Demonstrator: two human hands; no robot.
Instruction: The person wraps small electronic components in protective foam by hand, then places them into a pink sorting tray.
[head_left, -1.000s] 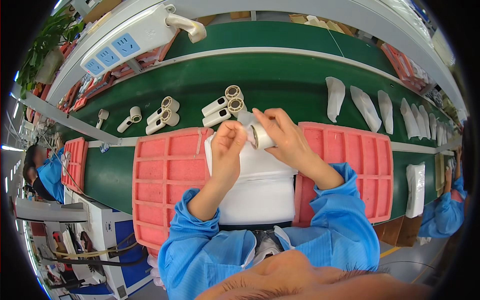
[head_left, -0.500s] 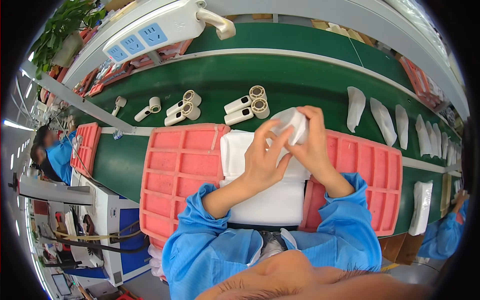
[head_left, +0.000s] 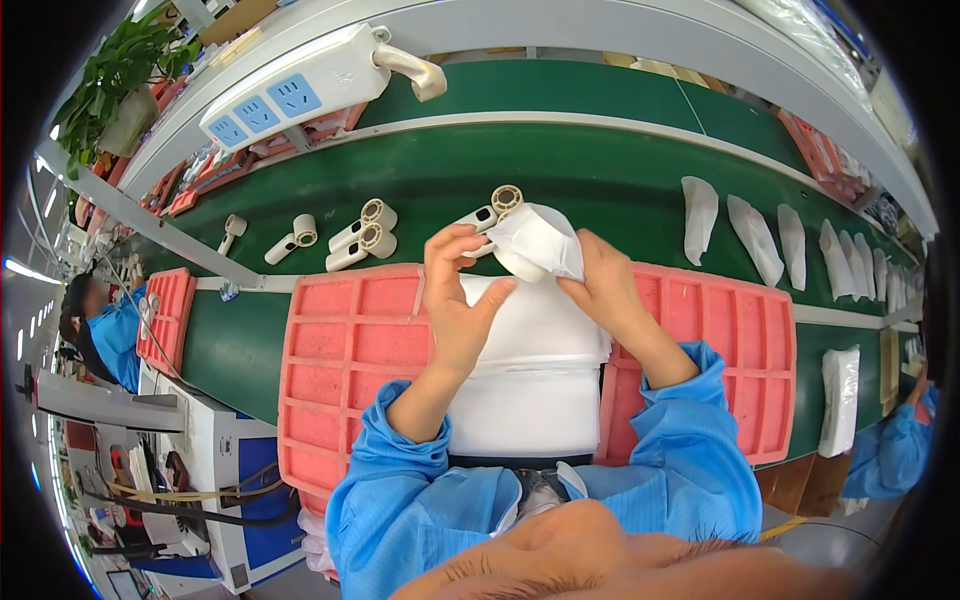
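Note:
My right hand [head_left: 612,288] pinches the right side of a thin white sleeve [head_left: 545,238], which is puffed out over the stack. To its left, my left hand [head_left: 452,300] has its thumb and fingers apart. Its fingertips are near the sleeve's left edge and a cream handle, and whether they touch either is unclear. Behind the sleeve lies a cream hair-dryer-like device [head_left: 508,197] with a round ringed end, partly covered. Below my hands lies a stack of flat white sleeves [head_left: 525,405], between a left pink foam tray [head_left: 352,365] and a right pink foam tray [head_left: 700,325].
More cream devices [head_left: 375,240] lie on the green belt [head_left: 590,150] to the left. Several filled white sleeves [head_left: 755,240] stand in a row to the right. A white power strip [head_left: 300,90] hangs above. Co-workers [head_left: 115,325] sit at far left and right.
My left hand has come off the sleeve and moved left, its fingers spreading. The sleeve has shifted left in my right hand and now covers part of the devices behind. The view has shifted slightly.

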